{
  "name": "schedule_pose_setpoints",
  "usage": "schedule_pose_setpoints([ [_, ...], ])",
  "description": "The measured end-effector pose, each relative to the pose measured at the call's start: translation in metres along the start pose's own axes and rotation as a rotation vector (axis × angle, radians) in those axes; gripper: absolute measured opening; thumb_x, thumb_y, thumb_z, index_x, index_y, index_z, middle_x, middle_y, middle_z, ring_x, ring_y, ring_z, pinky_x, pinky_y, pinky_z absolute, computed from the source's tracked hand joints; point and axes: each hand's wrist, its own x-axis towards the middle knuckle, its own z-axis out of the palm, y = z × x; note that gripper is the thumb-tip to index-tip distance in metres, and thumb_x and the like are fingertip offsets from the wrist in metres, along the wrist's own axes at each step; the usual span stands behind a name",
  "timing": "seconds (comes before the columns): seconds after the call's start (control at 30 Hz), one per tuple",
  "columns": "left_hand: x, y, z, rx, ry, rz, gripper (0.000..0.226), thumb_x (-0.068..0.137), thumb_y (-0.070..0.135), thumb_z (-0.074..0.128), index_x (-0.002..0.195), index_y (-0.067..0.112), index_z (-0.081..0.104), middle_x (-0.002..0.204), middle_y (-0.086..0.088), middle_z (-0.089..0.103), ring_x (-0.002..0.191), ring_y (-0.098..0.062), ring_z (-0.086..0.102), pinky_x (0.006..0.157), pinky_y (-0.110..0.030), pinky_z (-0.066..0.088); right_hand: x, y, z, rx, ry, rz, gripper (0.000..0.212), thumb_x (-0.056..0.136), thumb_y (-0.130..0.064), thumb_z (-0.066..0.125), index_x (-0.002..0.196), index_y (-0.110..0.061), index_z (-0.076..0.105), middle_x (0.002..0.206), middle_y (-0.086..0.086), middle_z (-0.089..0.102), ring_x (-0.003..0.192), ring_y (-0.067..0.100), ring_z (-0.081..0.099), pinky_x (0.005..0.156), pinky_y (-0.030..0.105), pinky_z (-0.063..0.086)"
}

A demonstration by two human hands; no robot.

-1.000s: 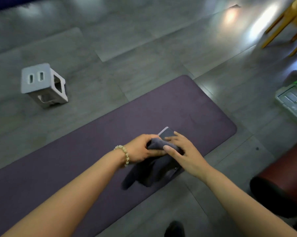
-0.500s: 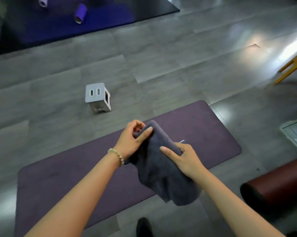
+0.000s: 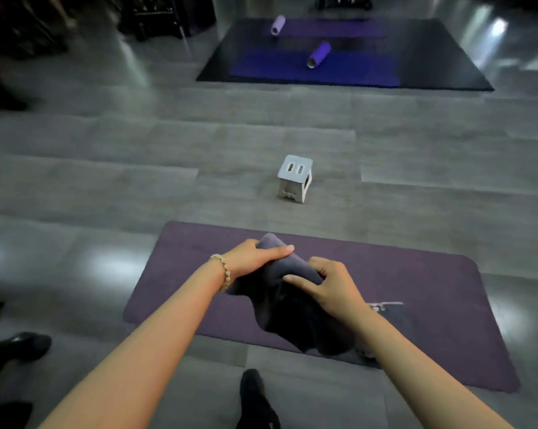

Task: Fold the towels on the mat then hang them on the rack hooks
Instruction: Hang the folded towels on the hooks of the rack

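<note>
Above the purple mat (image 3: 416,280), the left hand (image 3: 255,258) and right hand (image 3: 329,286) each grip the dark towel (image 3: 292,308), fingers curled round its top edge.

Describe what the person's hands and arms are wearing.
No sleeves or gloves in view. The left hand has a bracelet of pale round beads at its wrist. The right hand wears nothing that shows: no ring, watch or band.

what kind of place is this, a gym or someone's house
Most likely a gym or yoga studio: a purple exercise mat lies on the grey floor, and farther back a purple foam roller and a paler one rest on a large dark mat.
</note>
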Motion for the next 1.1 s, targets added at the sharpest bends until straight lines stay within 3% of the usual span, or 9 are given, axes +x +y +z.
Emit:
schedule_pose_setpoints([
  [0.07, -0.034, -0.021, -0.028, -0.039, 0.092, -0.023, 0.038, 0.078, 0.056, 0.066, 0.088, 0.019, 0.069, 0.087, 0.002, 0.072, 0.088, -0.014, 0.066, 0.081, -0.028, 0.05, 0.001, -0.026, 0.035, 0.012, -0.08, -0.056, 0.043, 0.076, -0.052, 0.069, 0.059, -0.018, 0.05, 0.057, -0.007, 0.044, 0.054, 0.006, 0.04, 0.053, 0.024, 0.033],
  [0.2, -0.103, -0.077, -0.082, -0.137, 0.272, -0.05, 0.049, 0.073, 0.064, 0.065, 0.086, 0.017, 0.071, 0.085, -0.001, 0.074, 0.087, -0.016, 0.068, 0.088, -0.033, 0.052, -0.004, -0.079, 0.113, 0.089, -0.266, -0.14, 0.053, 0.073, -0.062, 0.064, 0.07, -0.008, 0.064, 0.067, 0.006, 0.059, 0.061, 0.019, 0.053, 0.057, 0.03, 0.041],
  [0.3, -0.161, -0.121, -0.117, -0.23, 0.408, -0.061, 0.042, 0.079, 0.059, 0.064, 0.078, 0.018, 0.069, 0.076, 0.002, 0.073, 0.077, -0.012, 0.068, 0.075, -0.025, 0.051, -0.014, -0.12, 0.167, 0.127, -0.447, -0.176, 0.058, 0.073, -0.064, 0.061, 0.074, -0.006, 0.063, 0.071, 0.01, 0.061, 0.062, 0.016, 0.053, 0.059, 0.032, 0.042],
  [0.5, -0.291, -0.212, -0.175, -0.289, 0.63, -0.098, 0.032, 0.083, 0.045, 0.067, 0.097, 0.016, 0.07, 0.089, -0.001, 0.074, 0.085, -0.01, 0.069, 0.078, -0.026, 0.053, -0.046, -0.204, 0.272, 0.152, -0.932, -0.203, 0.021, 0.086, -0.04, 0.066, 0.099, -0.024, 0.067, 0.097, -0.004, 0.07, 0.091, 0.013, 0.065, 0.081, 0.029, 0.052],
  [0.6, -0.362, -0.256, -0.194, -0.305, 0.681, -0.095, 0.023, 0.084, 0.038, 0.069, 0.104, 0.027, 0.067, 0.098, 0.002, 0.074, 0.095, -0.011, 0.068, 0.087, -0.029, 0.054, -0.061, -0.246, 0.327, 0.213, -1.018, -0.211, 0.018, 0.086, -0.037, 0.067, 0.101, -0.029, 0.061, 0.099, -0.008, 0.064, 0.09, 0.005, 0.062, 0.084, 0.024, 0.048],
  [0.83, -0.532, -0.333, -0.229, -0.329, 0.701, -0.075, 0.025, 0.086, 0.028, 0.065, 0.109, 0.018, 0.068, 0.1, 0.001, 0.074, 0.096, -0.011, 0.068, 0.08, -0.022, 0.052, -0.12, -0.355, 0.452, 0.061, -1.113, -0.613, 0.069, 0.067, -0.072, 0.062, 0.128, -0.046, 0.041, 0.137, -0.015, 0.041, 0.129, -0.003, 0.037, 0.106, 0.012, 0.029],
  [0.93, -0.597, -0.355, -0.242, -0.298, 0.687, -0.089, 0.016, 0.079, 0.036, 0.067, 0.092, 0.028, 0.073, 0.088, 0.004, 0.074, 0.086, -0.006, 0.068, 0.073, -0.019, 0.05, -0.154, -0.404, 0.496, -0.075, -1.36, -0.629, 0.059, 0.066, -0.072, 0.066, 0.111, -0.034, 0.062, 0.119, -0.007, 0.059, 0.113, 0.003, 0.054, 0.099, 0.027, 0.042],
  [1.0, -0.638, -0.367, -0.25, -0.283, 0.717, -0.094, 0.017, 0.077, 0.038, 0.068, 0.089, 0.026, 0.073, 0.085, 0.003, 0.074, 0.082, -0.006, 0.068, 0.07, -0.018, 0.05, -0.176, -0.434, 0.52, -0.072, -1.543, -0.574, 0.043, 0.077, -0.052, 0.072, 0.098, -0.015, 0.066, 0.095, 0.0, 0.065, 0.088, 0.009, 0.059, 0.08, 0.033, 0.049],
  [1.1, -0.698, -0.389, -0.26, -0.222, 0.8, -0.15, 0.033, 0.07, 0.056, 0.07, 0.084, 0.026, 0.073, 0.083, 0.001, 0.074, 0.079, -0.008, 0.067, 0.07, -0.024, 0.051, -0.205, -0.478, 0.544, 0.027, -1.757, -0.477, 0.009, 0.09, -0.019, 0.064, 0.091, -0.011, 0.066, 0.088, 0.001, 0.069, 0.083, 0.009, 0.065, 0.074, 0.024, 0.051],
])
